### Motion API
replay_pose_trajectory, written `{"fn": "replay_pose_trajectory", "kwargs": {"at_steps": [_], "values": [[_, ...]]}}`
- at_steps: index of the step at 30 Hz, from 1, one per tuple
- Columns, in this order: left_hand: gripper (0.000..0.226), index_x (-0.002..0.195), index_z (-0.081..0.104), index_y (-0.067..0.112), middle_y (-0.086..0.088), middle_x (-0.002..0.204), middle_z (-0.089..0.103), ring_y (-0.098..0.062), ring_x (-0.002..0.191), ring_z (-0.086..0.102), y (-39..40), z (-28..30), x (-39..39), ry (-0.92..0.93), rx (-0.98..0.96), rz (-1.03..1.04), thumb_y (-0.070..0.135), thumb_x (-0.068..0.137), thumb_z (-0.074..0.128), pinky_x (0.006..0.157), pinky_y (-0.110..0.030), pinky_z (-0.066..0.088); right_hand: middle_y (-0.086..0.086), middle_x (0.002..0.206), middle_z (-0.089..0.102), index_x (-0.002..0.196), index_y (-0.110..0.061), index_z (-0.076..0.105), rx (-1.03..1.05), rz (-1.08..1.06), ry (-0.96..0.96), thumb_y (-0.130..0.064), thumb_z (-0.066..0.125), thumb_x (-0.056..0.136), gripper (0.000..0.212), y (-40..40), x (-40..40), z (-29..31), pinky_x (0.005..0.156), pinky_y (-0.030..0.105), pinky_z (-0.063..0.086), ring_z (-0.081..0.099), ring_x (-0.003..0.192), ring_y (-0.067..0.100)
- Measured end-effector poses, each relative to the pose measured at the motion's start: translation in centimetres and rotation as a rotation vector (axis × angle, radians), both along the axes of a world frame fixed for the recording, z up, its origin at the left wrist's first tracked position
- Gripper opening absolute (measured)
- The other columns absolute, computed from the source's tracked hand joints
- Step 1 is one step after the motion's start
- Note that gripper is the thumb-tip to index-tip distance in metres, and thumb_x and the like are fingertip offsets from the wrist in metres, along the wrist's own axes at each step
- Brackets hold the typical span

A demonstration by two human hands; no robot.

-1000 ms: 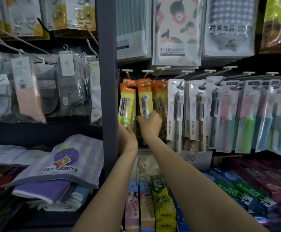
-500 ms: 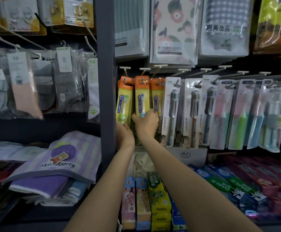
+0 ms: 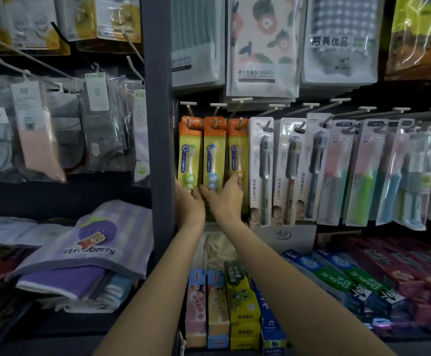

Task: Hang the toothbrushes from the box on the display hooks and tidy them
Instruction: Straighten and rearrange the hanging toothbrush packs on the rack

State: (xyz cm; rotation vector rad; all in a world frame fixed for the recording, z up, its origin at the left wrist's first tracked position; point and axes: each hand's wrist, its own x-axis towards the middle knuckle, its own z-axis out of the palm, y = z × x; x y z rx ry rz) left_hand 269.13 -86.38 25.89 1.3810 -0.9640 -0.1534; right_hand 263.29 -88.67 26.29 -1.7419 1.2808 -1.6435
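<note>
- At the picture's centre, head view, three rows of children's toothbrush packs hang from white display hooks point(image 3: 217, 105): a green toothbrush pack point(image 3: 189, 155) at 9 o'clock of the trio, a blue toothbrush pack point(image 3: 214, 155) in the middle, and a yellow toothbrush pack point(image 3: 238, 152) at 3 o'clock. Each is a stiff yellow card with an orange top and a clear blister over a short brush with an animal-shaped handle.
- Toward 3 o'clock from these, longer white-carded adult toothbrush packs point(image 3: 287, 170) hang on the same row, then pastel ones in glossy clear sleeves.
- At 6 o'clock, upright toothpaste boxes point(image 3: 240, 304) stand packed side by side on the lower shelf; more flat cartons lie slanted toward 4 o'clock.
- At 8 o'clock a soft purple striped towel point(image 3: 93, 242) rests on folded cloths; bagged socks point(image 3: 37, 140) hang at 10 o'clock, beyond a dark upright post point(image 3: 158, 98).
- Both bare forearms reach up from the bottom edge.
- Left hand point(image 3: 189, 204): raised to the foot of the green pack, fingers loosely spread and touching its lower end; whether it pinches the card cannot be told.
- Right hand point(image 3: 224, 199): fingers apart, splayed flat across the lower ends of the blue and yellow packs, thumb toward the left hand, almost touching it.
</note>
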Motion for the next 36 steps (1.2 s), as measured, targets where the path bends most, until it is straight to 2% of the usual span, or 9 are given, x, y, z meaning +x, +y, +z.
{"fn": "replay_pose_trajectory", "kwargs": {"at_steps": [3,5,7,9,12,17,25,30,36], "values": [[0.058,0.145,0.017,0.013,-0.013,0.142,0.034,-0.030,0.122,0.045,0.5,0.2,-0.3,0.002,0.010,-0.015,0.010,0.094,0.045,0.094,-0.040,0.040,0.010,0.130,0.050,0.134,-0.007,0.033,-0.015,0.029,-0.009,-0.026,0.071,0.079,0.069,0.6,-0.8,-0.9,0.100,0.042,0.045,0.048,0.122,0.025],[0.062,0.147,0.012,0.016,-0.010,0.146,0.030,-0.028,0.122,0.046,0.7,0.4,-0.4,-0.012,-0.011,-0.028,0.011,0.094,0.044,0.092,-0.037,0.041,0.006,0.121,0.053,0.126,-0.009,0.041,-0.072,0.021,-0.005,-0.026,0.068,0.083,0.054,0.9,-1.6,-1.3,0.094,0.032,0.047,0.052,0.111,0.018],[0.064,0.148,0.009,0.018,-0.008,0.147,0.028,-0.026,0.121,0.046,0.7,0.6,-0.5,-0.052,-0.018,-0.040,0.011,0.094,0.044,0.086,-0.032,0.040,0.003,0.118,0.050,0.124,-0.008,0.043,-0.144,-0.027,0.053,-0.021,0.062,0.088,0.043,1.1,-2.6,-1.0,0.086,0.019,0.041,0.048,0.103,0.010],[0.068,0.148,0.006,0.019,-0.008,0.148,0.027,-0.026,0.122,0.045,0.8,0.7,-0.6,-0.091,-0.006,-0.031,0.011,0.093,0.046,0.086,-0.033,0.041,0.005,0.118,0.048,0.123,-0.005,0.045,-0.199,-0.111,0.101,-0.015,0.057,0.091,0.036,0.7,-3.3,-0.3,0.080,0.016,0.036,0.046,0.101,0.011],[0.076,0.148,0.005,0.019,-0.008,0.148,0.028,-0.027,0.126,0.043,0.4,1.0,-0.5,-0.099,0.007,-0.015,0.010,0.090,0.053,0.095,-0.041,0.043,0.009,0.118,0.049,0.122,-0.005,0.045,-0.197,-0.197,0.137,-0.014,0.054,0.092,0.032,-0.1,-3.7,0.4,0.084,0.025,0.041,0.049,0.107,0.020],[0.084,0.147,0.005,0.020,-0.008,0.150,0.025,-0.028,0.131,0.038,-0.7,0.9,-0.3,-0.143,0.034,-0.002,0.008,0.085,0.060,0.100,-0.049,0.042,0.014,0.129,0.047,0.132,-0.001,0.034,-0.070,-0.195,0.141,-0.017,0.059,0.090,0.052,-1.2,-3.7,1.1,0.095,0.032,0.040,0.045,0.120,0.027],[0.074,0.146,0.013,0.018,-0.008,0.142,0.039,-0.027,0.122,0.047,-1.0,0.5,-0.1,-0.137,-0.009,0.032,0.005,0.087,0.056,0.091,-0.042,0.045,0.019,0.113,0.056,0.111,0.000,0.044,0.054,-0.149,-0.074,-0.018,0.067,0.084,0.040,-2.7,-1.5,2.7,0.089,0.044,0.049,0.056,0.106,0.032],[0.070,0.143,0.019,0.019,-0.007,0.138,0.044,-0.025,0.119,0.050,-1.4,0.2,0.0,-0.121,-0.038,0.029,0.005,0.086,0.058,0.086,-0.038,0.045,0.018,0.119,0.055,0.118,0.000,0.044,0.084,-0.182,-0.052,-0.020,0.070,0.081,0.050,-3.7,-1.5,3.3,0.090,0.039,0.047,0.054,0.112,0.032],[0.068,0.140,0.022,0.020,-0.004,0.136,0.047,-0.023,0.119,0.051,-2.0,-0.2,0.1,-0.124,-0.062,0.031,0.003,0.085,0.058,0.089,-0.040,0.047,0.016,0.108,0.061,0.107,-0.002,0.049,0.061,-0.204,-0.062,-0.018,0.068,0.083,0.034,-4.2,-1.8,3.4,0.080,0.036,0.048,0.060,0.102,0.031]]}}
